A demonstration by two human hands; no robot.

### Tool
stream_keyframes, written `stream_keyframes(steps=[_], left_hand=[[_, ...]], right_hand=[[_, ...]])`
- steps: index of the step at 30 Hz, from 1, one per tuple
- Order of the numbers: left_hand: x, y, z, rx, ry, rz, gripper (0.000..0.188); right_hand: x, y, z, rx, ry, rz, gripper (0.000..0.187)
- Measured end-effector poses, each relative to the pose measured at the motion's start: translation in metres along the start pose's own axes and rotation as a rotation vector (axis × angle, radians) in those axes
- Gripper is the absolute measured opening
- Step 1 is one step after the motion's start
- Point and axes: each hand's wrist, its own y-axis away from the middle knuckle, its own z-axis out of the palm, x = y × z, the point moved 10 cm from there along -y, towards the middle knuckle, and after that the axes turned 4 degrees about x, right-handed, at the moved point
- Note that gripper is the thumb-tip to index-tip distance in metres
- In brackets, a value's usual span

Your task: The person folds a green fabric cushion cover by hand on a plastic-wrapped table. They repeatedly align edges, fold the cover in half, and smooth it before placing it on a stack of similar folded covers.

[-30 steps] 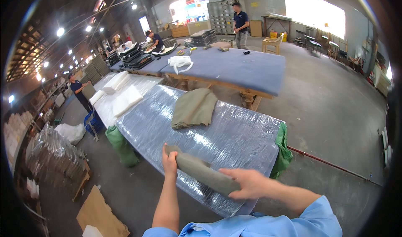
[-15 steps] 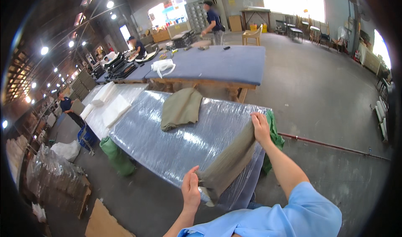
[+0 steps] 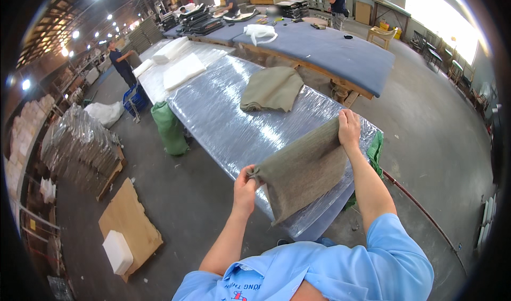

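Observation:
A piece of olive-grey fabric (image 3: 303, 173) is stretched between my two hands over the near end of a table wrapped in clear plastic film (image 3: 213, 101). My left hand (image 3: 245, 188) grips its left corner, where the cloth is bunched between thumb and fingers. At the upper right corner, my right hand (image 3: 349, 129) is closed on the edge. The fabric slopes down toward me, its lower edge hanging by the table's near end. Farther up the film lies a stack of similar olive fabric pieces (image 3: 271, 89).
White foam blocks (image 3: 183, 71) lie at the table's far left end. Beyond stands a blue-covered table (image 3: 340, 56) with dark pads and a white cloth. A green sack (image 3: 169, 128) hangs at the left side. Cardboard (image 3: 130, 221) lies on the floor. Several people work farther off.
My left hand now pinches the fabric's corner, and the cloth is spread wider between both hands. The view has swung, showing more floor on the left.

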Motion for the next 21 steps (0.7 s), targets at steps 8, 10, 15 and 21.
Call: stream_keyframes(steps=[8,10,15,21], left_hand=[[0.016,0.003,-0.015,0.010,-0.580,0.289,0.037],[0.041,0.021,0.005,0.050,-0.645,0.492,0.037],[0.016,0.035,0.023,-0.174,-0.296,0.324,0.048],[0.014,0.058,0.022,-0.222,-0.121,0.248,0.056]], right_hand=[[-0.005,0.009,-0.011,-0.021,-0.083,0.015,0.032],[0.001,0.012,-0.028,-0.021,-0.068,0.024,0.032],[-0.016,0.018,-0.065,0.032,0.112,-0.155,0.031],[-0.154,0.100,-0.032,-0.615,0.151,-0.803,0.042]])
